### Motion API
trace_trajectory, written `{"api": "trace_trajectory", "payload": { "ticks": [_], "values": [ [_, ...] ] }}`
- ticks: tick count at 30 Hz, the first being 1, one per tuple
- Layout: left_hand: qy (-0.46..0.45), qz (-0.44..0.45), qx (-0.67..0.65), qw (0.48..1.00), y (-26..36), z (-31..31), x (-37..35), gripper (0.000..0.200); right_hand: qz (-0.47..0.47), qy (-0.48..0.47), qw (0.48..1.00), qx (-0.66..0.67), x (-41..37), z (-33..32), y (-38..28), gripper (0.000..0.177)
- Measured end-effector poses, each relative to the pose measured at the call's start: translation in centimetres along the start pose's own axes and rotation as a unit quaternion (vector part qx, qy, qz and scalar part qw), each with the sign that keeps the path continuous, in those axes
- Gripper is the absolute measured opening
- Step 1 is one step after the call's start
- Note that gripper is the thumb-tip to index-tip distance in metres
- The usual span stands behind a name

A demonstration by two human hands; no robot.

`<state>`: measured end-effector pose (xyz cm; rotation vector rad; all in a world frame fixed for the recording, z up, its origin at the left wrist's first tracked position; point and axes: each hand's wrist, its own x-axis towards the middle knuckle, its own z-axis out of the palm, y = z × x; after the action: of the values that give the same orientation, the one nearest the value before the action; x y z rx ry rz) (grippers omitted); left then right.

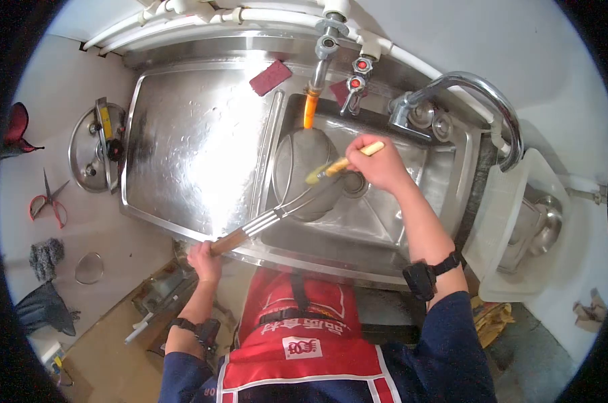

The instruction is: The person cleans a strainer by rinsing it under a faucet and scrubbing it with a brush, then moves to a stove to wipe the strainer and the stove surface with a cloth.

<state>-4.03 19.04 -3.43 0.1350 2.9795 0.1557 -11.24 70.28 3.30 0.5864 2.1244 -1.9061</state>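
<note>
My left hand (204, 260) is closed around the wooden handle of a large fine-mesh strainer (304, 151). The strainer's round grey mesh hangs over the sink basin (384, 215), its metal prongs running back across the front rim. In my right hand (378, 164) is a brush (340, 165) with a light wooden handle, gripped between fingers and thumb. Its yellowish bristles overlap the right part of the mesh. An orange hose end (310, 111) on the tap points down just above the far edge of the mesh.
A wet steel drainboard (196, 148) lies left of the basin, with a dark red scouring pad (270, 78) at its back. A curved faucet (512, 127) arches at the right, beside a white tub (519, 269) holding metalware. Scissors (48, 199) and a pot lid (92, 149) hang at left.
</note>
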Motion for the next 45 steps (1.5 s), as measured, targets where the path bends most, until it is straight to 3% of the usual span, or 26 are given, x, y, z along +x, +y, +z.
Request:
{"api": "trace_trajectory", "payload": {
  "ticks": [3,5,10,17,20,26,29,35,38,41,43,45],
  "values": [
    [-0.002,-0.003,-0.005,1.000,-0.4,0.0,0.0,0.027,-0.024,0.049,0.997,0.046,0.2,-0.5,0.2,0.014],
    [-0.015,-0.013,-0.003,1.000,-0.5,-0.1,-0.1,0.027,-0.068,0.163,0.979,0.098,1.0,-0.1,0.1,0.012],
    [0.029,0.001,-0.026,0.999,-1.2,0.2,-0.3,0.027,-0.041,0.069,0.995,0.063,0.2,0.1,-0.3,0.013],
    [0.027,0.006,-0.029,0.999,-0.8,-0.3,0.3,0.027,-0.085,0.140,0.977,0.136,0.4,0.7,0.1,0.015],
    [0.028,0.022,-0.056,0.998,-1.2,-0.6,0.0,0.024,-0.060,0.123,0.975,0.177,0.5,0.9,1.0,0.016],
    [0.015,0.013,-0.043,0.999,-2.1,-1.2,-0.6,0.029,-0.029,0.187,0.968,0.163,0.2,0.3,0.9,0.018],
    [0.029,0.027,-0.040,0.998,-1.6,-1.5,-0.2,0.021,-0.013,0.177,0.975,0.132,0.4,1.9,0.0,0.017],
    [0.042,0.069,-0.024,0.996,-1.0,-2.2,1.5,0.019,-0.076,0.141,0.985,0.069,-0.8,3.2,-0.7,0.018],
    [0.054,0.079,-0.021,0.995,-0.6,-2.7,2.4,0.019,-0.060,0.065,0.995,0.037,-2.0,3.6,-2.4,0.013],
    [0.066,0.079,0.004,0.995,-1.1,-2.6,3.1,0.020,-0.038,0.042,0.991,0.123,-1.0,2.8,-1.9,0.015],
    [0.076,0.085,-0.007,0.993,-1.2,-3.1,3.2,0.019,0.023,0.105,0.969,0.222,1.1,0.9,0.2,0.016],
    [0.078,0.083,-0.013,0.993,-2.0,-2.8,3.1,0.019,0.026,0.156,0.960,0.233,3.1,-0.7,3.0,0.017]
  ]
}}
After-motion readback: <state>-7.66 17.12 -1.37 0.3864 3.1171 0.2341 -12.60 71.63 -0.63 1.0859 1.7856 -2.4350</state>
